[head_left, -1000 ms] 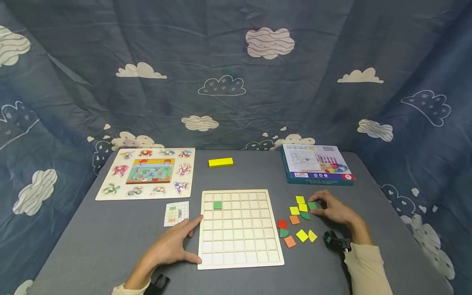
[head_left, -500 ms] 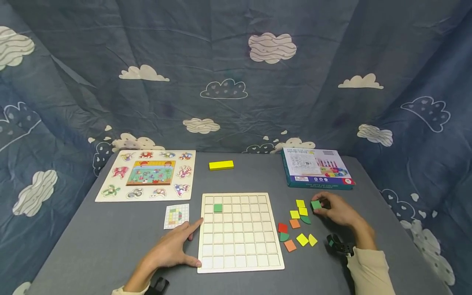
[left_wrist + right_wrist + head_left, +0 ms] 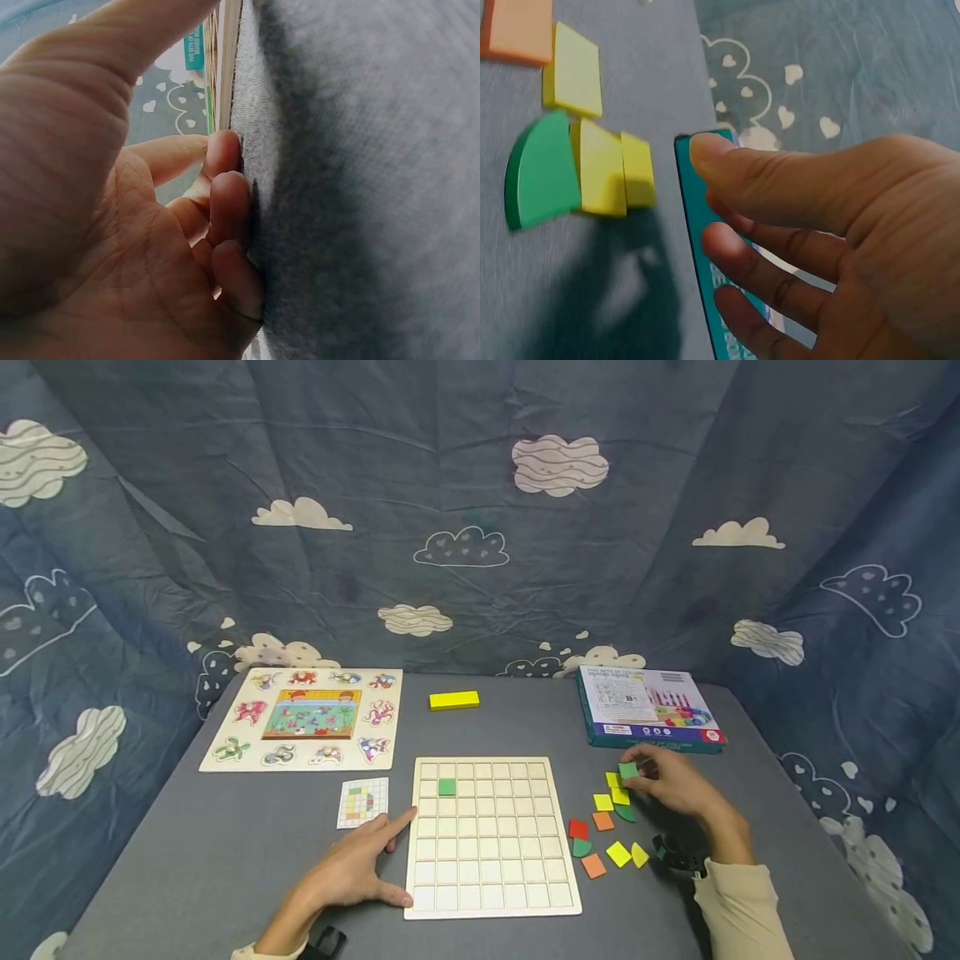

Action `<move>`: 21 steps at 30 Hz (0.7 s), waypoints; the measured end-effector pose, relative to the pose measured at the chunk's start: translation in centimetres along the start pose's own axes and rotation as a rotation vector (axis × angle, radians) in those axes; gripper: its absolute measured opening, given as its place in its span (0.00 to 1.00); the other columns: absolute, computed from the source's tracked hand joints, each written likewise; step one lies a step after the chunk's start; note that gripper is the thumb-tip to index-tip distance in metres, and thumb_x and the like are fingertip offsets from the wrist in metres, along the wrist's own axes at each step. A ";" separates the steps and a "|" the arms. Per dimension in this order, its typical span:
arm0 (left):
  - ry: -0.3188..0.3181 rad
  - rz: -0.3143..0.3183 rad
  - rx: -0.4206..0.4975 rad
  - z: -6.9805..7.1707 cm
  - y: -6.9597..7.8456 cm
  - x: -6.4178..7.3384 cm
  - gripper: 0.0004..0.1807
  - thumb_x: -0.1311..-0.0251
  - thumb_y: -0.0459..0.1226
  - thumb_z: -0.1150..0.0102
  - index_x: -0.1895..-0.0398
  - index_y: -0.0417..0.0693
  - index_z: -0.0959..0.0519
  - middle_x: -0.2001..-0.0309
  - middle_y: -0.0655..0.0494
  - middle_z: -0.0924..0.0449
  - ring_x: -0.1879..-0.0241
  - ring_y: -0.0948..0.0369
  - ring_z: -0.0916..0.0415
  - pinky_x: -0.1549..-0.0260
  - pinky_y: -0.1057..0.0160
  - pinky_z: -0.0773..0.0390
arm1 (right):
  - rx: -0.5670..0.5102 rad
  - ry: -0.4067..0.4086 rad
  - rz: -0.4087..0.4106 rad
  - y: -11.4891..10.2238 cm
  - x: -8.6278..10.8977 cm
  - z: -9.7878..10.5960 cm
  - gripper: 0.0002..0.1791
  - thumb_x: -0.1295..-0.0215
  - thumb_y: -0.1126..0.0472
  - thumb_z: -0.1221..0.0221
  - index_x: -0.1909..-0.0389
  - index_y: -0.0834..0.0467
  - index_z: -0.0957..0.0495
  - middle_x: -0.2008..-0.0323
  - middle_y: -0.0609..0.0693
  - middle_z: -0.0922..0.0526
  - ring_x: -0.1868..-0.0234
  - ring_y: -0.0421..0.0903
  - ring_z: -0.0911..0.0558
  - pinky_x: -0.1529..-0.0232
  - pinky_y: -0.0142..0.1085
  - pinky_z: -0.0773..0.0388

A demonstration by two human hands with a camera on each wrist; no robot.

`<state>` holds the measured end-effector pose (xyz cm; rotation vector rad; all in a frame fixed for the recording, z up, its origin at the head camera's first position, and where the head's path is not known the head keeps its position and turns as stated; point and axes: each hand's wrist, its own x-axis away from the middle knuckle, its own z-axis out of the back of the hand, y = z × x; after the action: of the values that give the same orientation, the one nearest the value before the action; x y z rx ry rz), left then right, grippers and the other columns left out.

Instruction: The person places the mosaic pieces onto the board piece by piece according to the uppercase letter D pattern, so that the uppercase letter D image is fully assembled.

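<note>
My right hand (image 3: 675, 785) pinches a green square tile (image 3: 628, 770) between thumb and fingertips, above the loose pieces. In the right wrist view the thumb (image 3: 727, 161) hides this tile. Below it lie yellow square tiles (image 3: 604, 169) and a green quarter-circle tile (image 3: 544, 172). On the table sits a pale wooden grid board (image 3: 489, 849), with one green square tile (image 3: 447, 787) set in its upper left. My left hand (image 3: 352, 867) rests at the board's left edge, index fingertip and thumb touching it, other fingers loosely bent in the left wrist view.
Red (image 3: 578, 829), orange (image 3: 594, 866), yellow and green pieces lie right of the board. A printed pattern card (image 3: 363, 802) is left of it. Farther back are an animal picture board (image 3: 232, 718), a yellow block (image 3: 453, 701) and a flat box (image 3: 651, 708).
My right hand has picked the green square tile up off the table and brought it slightly left, over the yellow tiles. The left hand has stayed at the board; the head view has tilted slightly.
</note>
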<state>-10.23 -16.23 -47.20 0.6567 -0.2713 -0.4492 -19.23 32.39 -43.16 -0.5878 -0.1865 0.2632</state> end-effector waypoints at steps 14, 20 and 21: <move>0.005 0.002 -0.003 0.2 0.1 0.0 0.63 0.67 0.57 0.17 0.23 0.55 0.38 0.64 0.63 0.35 0.68 0.65 0.40 0.69 0.66 0.37 | 0.015 0.023 0.066 -4.0 -2.1 -1.3 0.15 0.36 0.58 0.33 0.52 0.60 0.21 0.58 0.53 0.19 0.60 0.47 0.22 0.56 0.44 0.23; 0.002 0.010 0.002 0.1 0.1 0.1 0.63 0.68 0.57 0.17 0.23 0.55 0.38 0.63 0.63 0.35 0.68 0.65 0.39 0.69 0.66 0.36 | 0.020 0.035 0.145 -5.3 -3.2 -2.5 0.13 0.37 0.61 0.32 0.55 0.60 0.20 0.61 0.51 0.19 0.61 0.45 0.22 0.57 0.44 0.23; 0.000 0.014 0.002 0.1 0.1 0.1 0.63 0.68 0.57 0.17 0.23 0.55 0.38 0.63 0.63 0.35 0.68 0.65 0.39 0.68 0.66 0.36 | 0.018 0.031 0.153 -5.5 -3.3 -2.7 0.13 0.37 0.61 0.32 0.55 0.60 0.20 0.61 0.51 0.19 0.61 0.45 0.22 0.57 0.44 0.23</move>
<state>-10.13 -16.23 -47.08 0.6559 -0.2764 -0.4360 -20.64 25.62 -42.54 -0.5885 -0.1088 0.4033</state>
